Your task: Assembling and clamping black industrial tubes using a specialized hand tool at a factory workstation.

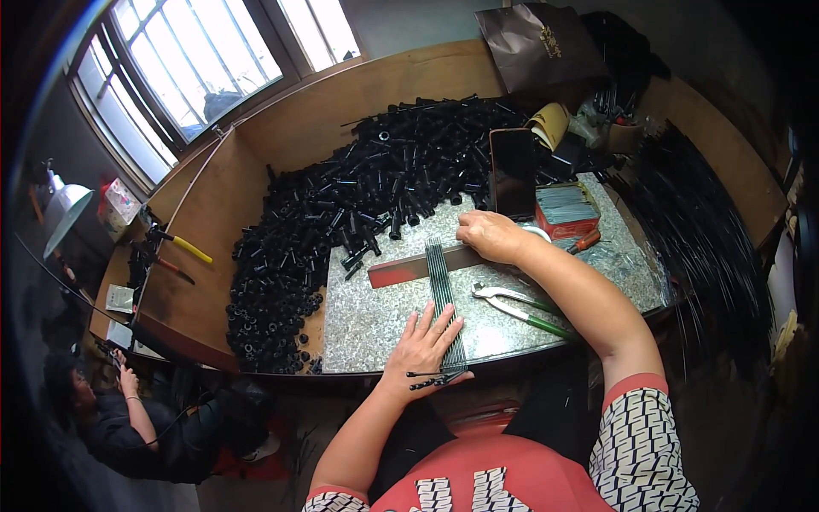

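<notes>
A row of thin dark rods (439, 277) lies side by side across a flat bar (401, 270) with a reddish end, on a speckled stone slab (358, 328). My left hand (420, 346) rests flat against the near part of the rods, fingers stretched and apart. Small black knobbed ends (426, 382) fan out by its palm. Beyond the rods, my right hand (488, 235) is closed over the right part of the bar, fingers curled down; what they pinch is hidden. Green-handled pincers (520, 307) lie nearer me, below my right forearm.
Black tubular parts (375, 166) heap behind and left of the slab. A dark phone (512, 171) stands beside a red box of thin strips (567, 209) and an orange-handled screwdriver (585, 242). Long black rods (691, 213) spread rightward. Another person (128, 418) sits at lower left.
</notes>
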`<state>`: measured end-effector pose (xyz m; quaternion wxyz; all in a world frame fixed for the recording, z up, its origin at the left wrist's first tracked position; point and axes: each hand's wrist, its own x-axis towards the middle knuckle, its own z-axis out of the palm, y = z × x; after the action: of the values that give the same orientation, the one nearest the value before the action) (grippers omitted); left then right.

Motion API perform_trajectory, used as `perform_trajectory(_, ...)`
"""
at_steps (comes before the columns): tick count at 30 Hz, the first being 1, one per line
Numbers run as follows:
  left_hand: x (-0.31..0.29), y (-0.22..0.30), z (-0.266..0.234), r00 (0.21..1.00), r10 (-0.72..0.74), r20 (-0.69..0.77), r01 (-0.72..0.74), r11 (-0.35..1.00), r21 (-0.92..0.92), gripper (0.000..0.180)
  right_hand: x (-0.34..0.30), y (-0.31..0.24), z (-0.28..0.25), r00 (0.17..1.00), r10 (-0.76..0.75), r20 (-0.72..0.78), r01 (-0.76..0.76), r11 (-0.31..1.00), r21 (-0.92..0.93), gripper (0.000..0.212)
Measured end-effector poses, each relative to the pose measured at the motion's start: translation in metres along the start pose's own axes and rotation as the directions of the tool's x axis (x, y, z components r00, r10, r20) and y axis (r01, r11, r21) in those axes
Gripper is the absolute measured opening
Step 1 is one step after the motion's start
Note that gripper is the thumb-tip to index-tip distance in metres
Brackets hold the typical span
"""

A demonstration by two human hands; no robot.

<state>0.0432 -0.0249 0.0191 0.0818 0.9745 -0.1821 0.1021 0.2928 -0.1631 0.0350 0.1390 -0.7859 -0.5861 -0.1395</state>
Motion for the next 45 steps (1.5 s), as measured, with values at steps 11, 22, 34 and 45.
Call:
perform_trajectory(11, -0.001, 0.000, 0.001, 1.000, -0.030, -0.009, 0.030, 0.999, -0.036, 0.091, 0.001, -0.004, -0.005, 1.000, 0.015, -0.012, -0.016, 0.999, -0.038, 0.014)
perform_trajectory(22, 0.000, 0.000, -0.002, 0.999, -0.047, 0.006, 0.047, 0.997, -0.059, 0.090, 0.000, -0.009, -0.001, 0.999, 0.039, 0.020, -0.038, 0.999, -0.032, 0.013)
perform_trajectory(34, -0.001, 0.001, -0.001, 0.998, -0.058, -0.015, 0.057, 0.995, -0.086, 0.095, -0.001, -0.003, -0.002, 0.999, 0.021, -0.037, -0.022, 1.000, -0.004, 0.013)
perform_trajectory(45, 0.001, 0.001, -0.003, 0.999, -0.027, -0.040, 0.025, 0.999, -0.045, 0.092, 0.002, -0.006, 0.001, 1.000, -0.006, 0.002, 0.006, 1.000, -0.029, 0.014)
